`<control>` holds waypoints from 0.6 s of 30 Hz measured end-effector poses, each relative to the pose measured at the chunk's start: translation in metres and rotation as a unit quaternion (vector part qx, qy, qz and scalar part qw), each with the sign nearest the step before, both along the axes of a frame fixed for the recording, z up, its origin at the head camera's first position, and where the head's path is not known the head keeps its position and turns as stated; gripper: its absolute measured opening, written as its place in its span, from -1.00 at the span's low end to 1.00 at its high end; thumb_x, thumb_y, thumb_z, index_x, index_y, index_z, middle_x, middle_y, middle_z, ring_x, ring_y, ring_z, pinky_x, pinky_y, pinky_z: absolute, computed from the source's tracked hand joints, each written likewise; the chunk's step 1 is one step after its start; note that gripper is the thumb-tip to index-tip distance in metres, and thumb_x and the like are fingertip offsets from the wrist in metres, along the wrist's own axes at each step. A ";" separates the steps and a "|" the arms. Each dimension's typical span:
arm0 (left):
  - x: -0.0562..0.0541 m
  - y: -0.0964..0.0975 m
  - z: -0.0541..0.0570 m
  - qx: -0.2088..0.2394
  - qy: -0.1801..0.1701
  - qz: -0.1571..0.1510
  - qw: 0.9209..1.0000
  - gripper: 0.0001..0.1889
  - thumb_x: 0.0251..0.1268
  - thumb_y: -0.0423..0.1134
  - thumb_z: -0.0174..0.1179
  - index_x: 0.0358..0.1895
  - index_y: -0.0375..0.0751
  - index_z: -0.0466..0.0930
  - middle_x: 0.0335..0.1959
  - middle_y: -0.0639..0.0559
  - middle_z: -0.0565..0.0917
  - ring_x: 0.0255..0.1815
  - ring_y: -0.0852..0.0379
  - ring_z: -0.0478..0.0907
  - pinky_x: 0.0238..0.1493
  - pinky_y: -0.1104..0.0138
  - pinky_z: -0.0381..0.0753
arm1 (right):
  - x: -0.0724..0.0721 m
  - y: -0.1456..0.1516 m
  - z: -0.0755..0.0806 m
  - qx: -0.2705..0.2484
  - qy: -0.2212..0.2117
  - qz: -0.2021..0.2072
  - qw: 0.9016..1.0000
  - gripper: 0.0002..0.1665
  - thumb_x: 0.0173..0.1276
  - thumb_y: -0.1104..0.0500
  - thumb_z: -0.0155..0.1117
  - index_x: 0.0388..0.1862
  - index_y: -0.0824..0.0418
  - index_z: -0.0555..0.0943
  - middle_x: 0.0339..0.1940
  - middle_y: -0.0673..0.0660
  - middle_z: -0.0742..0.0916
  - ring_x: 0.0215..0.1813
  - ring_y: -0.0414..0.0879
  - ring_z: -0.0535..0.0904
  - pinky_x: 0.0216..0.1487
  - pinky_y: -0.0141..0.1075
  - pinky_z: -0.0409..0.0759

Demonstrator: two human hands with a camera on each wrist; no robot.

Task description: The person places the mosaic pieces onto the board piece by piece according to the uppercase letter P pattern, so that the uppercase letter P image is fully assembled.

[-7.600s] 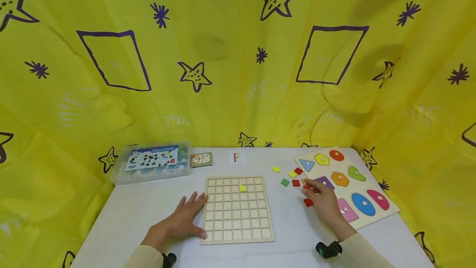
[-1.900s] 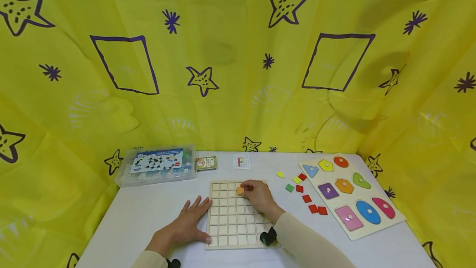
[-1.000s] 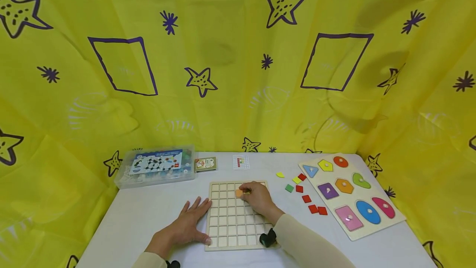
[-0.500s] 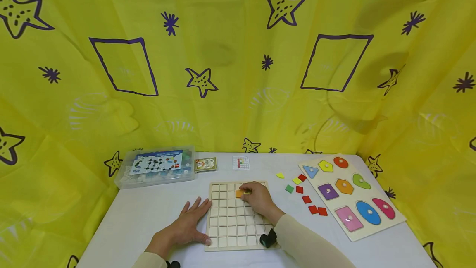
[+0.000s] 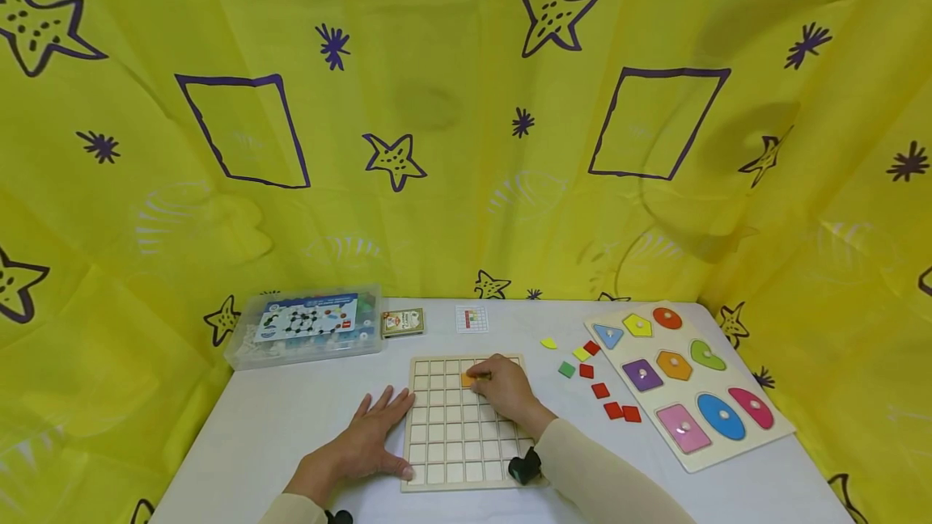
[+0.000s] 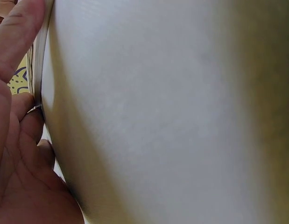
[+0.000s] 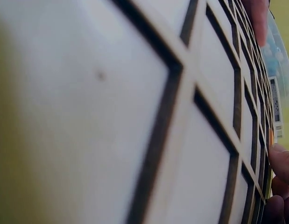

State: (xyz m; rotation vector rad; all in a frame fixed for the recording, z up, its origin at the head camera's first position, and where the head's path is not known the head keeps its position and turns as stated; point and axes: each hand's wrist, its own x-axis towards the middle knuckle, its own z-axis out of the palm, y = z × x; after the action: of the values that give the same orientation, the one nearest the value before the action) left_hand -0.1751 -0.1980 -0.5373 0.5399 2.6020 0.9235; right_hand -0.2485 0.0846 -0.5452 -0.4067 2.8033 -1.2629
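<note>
An orange square tile [image 5: 467, 379] sits at the second row of the wooden grid board [image 5: 445, 433], beneath the fingertips of my right hand [image 5: 506, 390]. Thumb and fingers are curled at its right side and pinch it; a sliver of yellow from the tile beside it peeks out under them. In the right wrist view, an orange edge [image 7: 271, 136] shows by the thumb. With fingers spread, my left hand [image 5: 362, 443] rests against the board's left edge, its thumb at the lower left corner. In the left wrist view, the left hand [image 6: 23, 163] borders the pale table surface.
Right of the board lie several loose red tiles [image 5: 600, 390], a green tile [image 5: 566, 369] and yellow pieces [image 5: 548, 343]. Beyond them is a knobbed shape puzzle [image 5: 699, 382]. A clear plastic case [image 5: 306, 328], a small card box [image 5: 403, 322] and a printed grid card [image 5: 472, 319] stand behind.
My right hand has gone from the loose tiles leftward to the board with the orange tile. Within the last second the tile has lowered slightly onto the board. My left hand has stayed.
</note>
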 end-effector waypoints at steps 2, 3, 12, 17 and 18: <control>0.000 0.000 0.000 -0.002 -0.001 0.001 1.000 0.30 -0.19 0.11 0.68 0.66 -0.29 0.17 0.71 -0.25 0.14 0.76 -0.35 -0.15 0.69 -0.32 -0.34 | 0.000 0.000 0.000 -0.004 -0.001 0.000 1.000 -0.76 0.34 0.30 0.49 -0.02 0.18 0.84 -0.11 0.06 0.78 0.02 0.06 0.70 0.11 -0.01 0.70; 0.000 0.000 0.000 -0.003 -0.002 0.002 1.000 0.30 -0.20 0.11 0.69 0.66 -0.28 0.17 0.71 -0.25 0.14 0.76 -0.34 -0.15 0.69 -0.31 -0.34 | 0.000 0.001 0.000 -0.007 -0.002 0.000 1.000 -0.75 0.34 0.29 0.49 0.00 0.18 0.84 -0.09 0.07 0.78 0.03 0.06 0.70 0.12 0.00 0.70; 0.000 0.000 -0.001 0.002 0.001 -0.001 1.000 0.30 -0.18 0.12 0.68 0.67 -0.28 0.16 0.71 -0.26 0.14 0.76 -0.34 -0.16 0.68 -0.32 -0.36 | 0.001 0.006 0.005 -0.088 -0.039 -0.010 0.995 -0.70 0.39 0.26 0.47 0.09 0.21 0.79 -0.09 0.10 0.75 -0.17 -0.11 0.53 -0.09 -0.24 0.59; 0.000 0.000 -0.001 0.004 -0.001 0.000 1.000 0.30 -0.19 0.12 0.68 0.67 -0.28 0.16 0.71 -0.25 0.13 0.76 -0.34 -0.17 0.68 -0.32 -0.37 | -0.002 0.009 0.005 -0.121 -0.045 -0.012 0.992 -0.69 0.40 0.29 0.45 0.11 0.23 0.78 -0.13 0.08 0.76 -0.22 -0.13 0.53 -0.16 -0.33 0.59; 0.000 0.000 -0.001 0.005 -0.002 0.001 1.000 0.30 -0.19 0.12 0.68 0.67 -0.28 0.16 0.72 -0.25 0.13 0.76 -0.34 -0.17 0.68 -0.32 -0.37 | -0.002 0.010 0.005 -0.126 -0.049 -0.015 0.991 -0.69 0.40 0.28 0.45 0.11 0.22 0.78 -0.13 0.06 0.75 -0.22 -0.14 0.52 -0.17 -0.35 0.57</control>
State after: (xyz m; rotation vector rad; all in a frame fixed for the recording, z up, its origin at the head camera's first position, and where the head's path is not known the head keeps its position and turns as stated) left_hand -0.1748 -0.1984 -0.5380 0.5387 2.5949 0.9386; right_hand -0.2503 0.0949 -0.5401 -0.3014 2.5858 -1.6047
